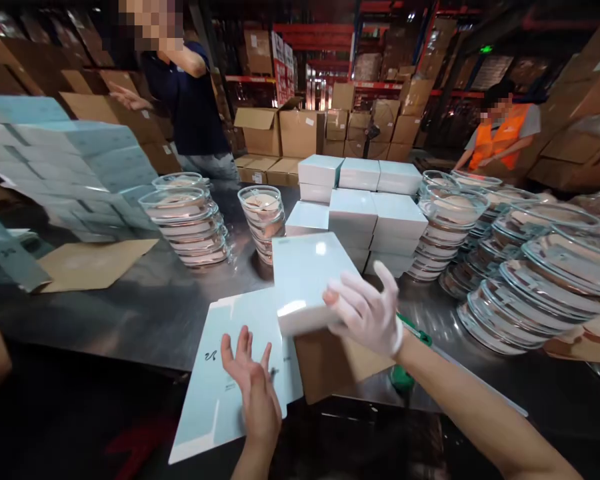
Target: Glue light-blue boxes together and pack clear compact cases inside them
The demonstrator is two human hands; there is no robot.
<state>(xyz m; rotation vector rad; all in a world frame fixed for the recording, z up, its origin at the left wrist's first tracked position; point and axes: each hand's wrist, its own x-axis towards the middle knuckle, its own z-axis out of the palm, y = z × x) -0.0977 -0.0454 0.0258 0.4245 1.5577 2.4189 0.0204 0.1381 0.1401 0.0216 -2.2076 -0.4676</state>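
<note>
My right hand [367,313], in a white glove, grips the near right corner of a closed pale-blue box [307,277] held just above the steel table [145,300]. My bare left hand [250,380] is open, fingers spread, hovering over a flat unfolded pale-blue carton sheet [220,393] that overhangs the table's near edge. A brown cardboard piece [330,363] lies under the box and beside the sheet.
Closed pale-blue boxes [375,207] are stacked mid-table. Stacks of glass lids or dishes [190,220] stand left, centre [264,213] and right [525,280]. Flat cartons [65,160] pile at the left. A green tool [410,333] lies by my right wrist. Two people stand beyond the table.
</note>
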